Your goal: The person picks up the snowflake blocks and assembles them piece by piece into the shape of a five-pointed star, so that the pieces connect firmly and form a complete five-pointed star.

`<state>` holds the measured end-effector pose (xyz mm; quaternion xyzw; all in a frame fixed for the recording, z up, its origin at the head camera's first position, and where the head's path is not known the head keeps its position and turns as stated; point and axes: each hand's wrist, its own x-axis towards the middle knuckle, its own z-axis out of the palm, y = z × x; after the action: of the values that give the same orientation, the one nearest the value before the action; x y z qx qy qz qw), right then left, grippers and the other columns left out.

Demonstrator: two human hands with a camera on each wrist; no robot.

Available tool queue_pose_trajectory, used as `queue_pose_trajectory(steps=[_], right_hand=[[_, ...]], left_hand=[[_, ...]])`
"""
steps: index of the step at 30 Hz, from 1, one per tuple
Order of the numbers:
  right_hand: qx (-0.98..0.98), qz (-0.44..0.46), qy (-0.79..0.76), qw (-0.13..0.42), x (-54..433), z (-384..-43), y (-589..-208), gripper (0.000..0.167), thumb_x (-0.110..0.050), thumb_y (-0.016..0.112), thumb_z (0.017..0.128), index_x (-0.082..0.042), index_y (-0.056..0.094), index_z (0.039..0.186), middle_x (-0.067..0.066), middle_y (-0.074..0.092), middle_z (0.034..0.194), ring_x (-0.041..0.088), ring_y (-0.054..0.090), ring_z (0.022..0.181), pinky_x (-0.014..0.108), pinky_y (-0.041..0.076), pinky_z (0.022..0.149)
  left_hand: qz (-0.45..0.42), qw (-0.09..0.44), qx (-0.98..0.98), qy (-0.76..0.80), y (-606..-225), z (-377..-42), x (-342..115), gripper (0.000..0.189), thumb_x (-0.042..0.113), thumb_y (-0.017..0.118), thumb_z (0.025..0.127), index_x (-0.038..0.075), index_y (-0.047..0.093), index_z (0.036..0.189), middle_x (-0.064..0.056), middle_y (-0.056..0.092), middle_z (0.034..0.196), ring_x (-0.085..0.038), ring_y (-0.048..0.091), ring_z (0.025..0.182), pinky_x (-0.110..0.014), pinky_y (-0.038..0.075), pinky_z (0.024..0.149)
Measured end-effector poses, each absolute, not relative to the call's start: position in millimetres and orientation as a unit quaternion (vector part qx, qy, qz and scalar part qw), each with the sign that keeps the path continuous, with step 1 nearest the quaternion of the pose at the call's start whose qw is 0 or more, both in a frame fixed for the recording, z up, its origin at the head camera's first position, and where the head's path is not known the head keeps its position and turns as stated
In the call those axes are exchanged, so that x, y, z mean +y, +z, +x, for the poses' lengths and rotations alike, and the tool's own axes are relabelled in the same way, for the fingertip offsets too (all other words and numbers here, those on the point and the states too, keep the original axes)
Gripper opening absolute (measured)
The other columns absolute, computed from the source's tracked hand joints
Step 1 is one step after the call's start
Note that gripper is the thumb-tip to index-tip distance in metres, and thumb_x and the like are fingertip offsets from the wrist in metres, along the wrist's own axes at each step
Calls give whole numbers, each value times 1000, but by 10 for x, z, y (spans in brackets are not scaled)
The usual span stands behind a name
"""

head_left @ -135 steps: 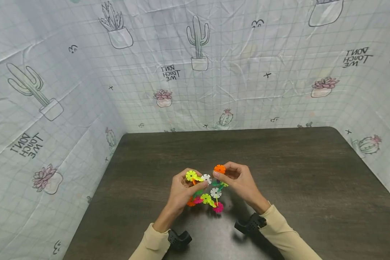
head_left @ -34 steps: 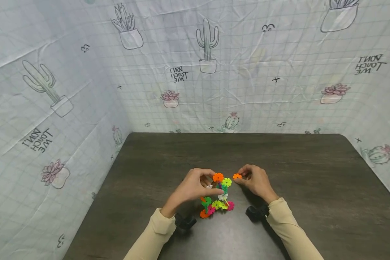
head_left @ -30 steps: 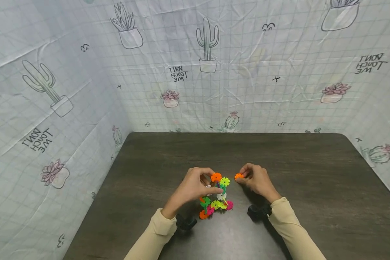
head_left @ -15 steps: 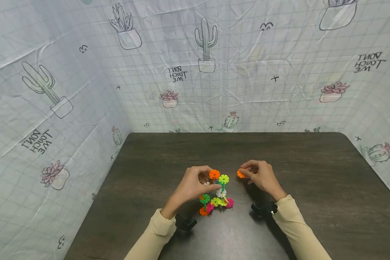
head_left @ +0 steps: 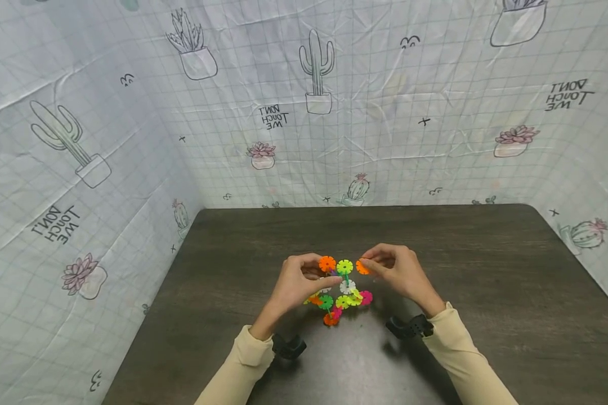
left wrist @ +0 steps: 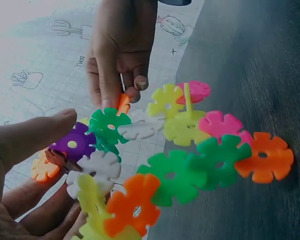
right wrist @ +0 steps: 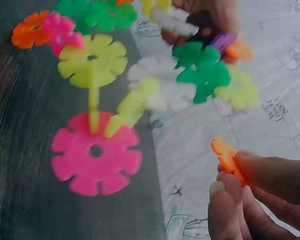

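Observation:
My left hand (head_left: 295, 284) grips a joined structure of notched plastic flower discs (head_left: 326, 302) by its upper left part. Green, white, orange, yellow, pink and purple discs interlock in it; in the left wrist view a purple disc (left wrist: 73, 143) sits by the thumb. Between thumb and fingers, my right hand (head_left: 404, 273) pinches a single orange flower disc (head_left: 362, 266). That disc stands just right of a yellow disc (head_left: 344, 266) at the structure's top. In the right wrist view, a gap shows between the loose orange disc (right wrist: 229, 159) and the structure's pink disc (right wrist: 96, 152).
The dark wooden table (head_left: 243, 242) lies beneath both hands. A white cloth (head_left: 365, 140) printed with cacti hangs behind it and along both sides. Black wrist cameras (head_left: 409, 326) are strapped at both wrists.
About a second ago the orange disc was farther right of the structure; my right hand has since moved up and then left with it. My left hand has raised and tilted the structure.

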<state>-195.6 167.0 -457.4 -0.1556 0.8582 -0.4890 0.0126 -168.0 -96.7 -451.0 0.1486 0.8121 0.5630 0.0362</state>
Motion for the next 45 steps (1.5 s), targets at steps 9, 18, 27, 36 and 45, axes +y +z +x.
queue_pose_trajectory(steps=[9,18,27,36,45], right_hand=[[836,-183,-517,29,1596,-1879,-4453,17,-20,76,97,-7,76,107,13,78,98,28,77,80,38,64,69],[815,-193,-543,58,1480,-1804,-4443,18,-20,78,95,-7,74,106,13,79,96,24,78,81,41,65,73],[803,-189,-560,79,1426,-1781,-4452,18,-18,78,95,-5,74,107,14,80,94,26,79,77,38,65,67],[802,-182,-564,76,1403,-1782,-4439,20,-21,79,95,-5,74,107,15,81,96,24,80,79,39,64,63],[805,-186,-559,74,1415,-1790,-4439,21,-22,78,95,-5,74,108,16,80,97,23,79,78,40,62,60]], left_hand=[[139,30,802,579,-4549,-1717,-964,28,26,84,90,8,77,110,-13,79,102,-19,77,87,-24,62,79],[96,25,784,612,-4585,-1707,-943,31,31,81,93,8,76,112,-13,79,104,-19,77,87,-27,61,75],[39,43,753,655,-4581,-1701,-926,33,35,83,91,7,77,105,-13,80,100,-14,75,83,-30,60,76],[45,43,744,666,-4580,-1710,-917,30,31,84,90,6,76,103,-8,79,91,-12,70,76,-46,61,79],[57,46,728,681,-4569,-1715,-906,28,27,83,91,4,76,105,-14,79,95,-12,71,79,-45,59,81]])
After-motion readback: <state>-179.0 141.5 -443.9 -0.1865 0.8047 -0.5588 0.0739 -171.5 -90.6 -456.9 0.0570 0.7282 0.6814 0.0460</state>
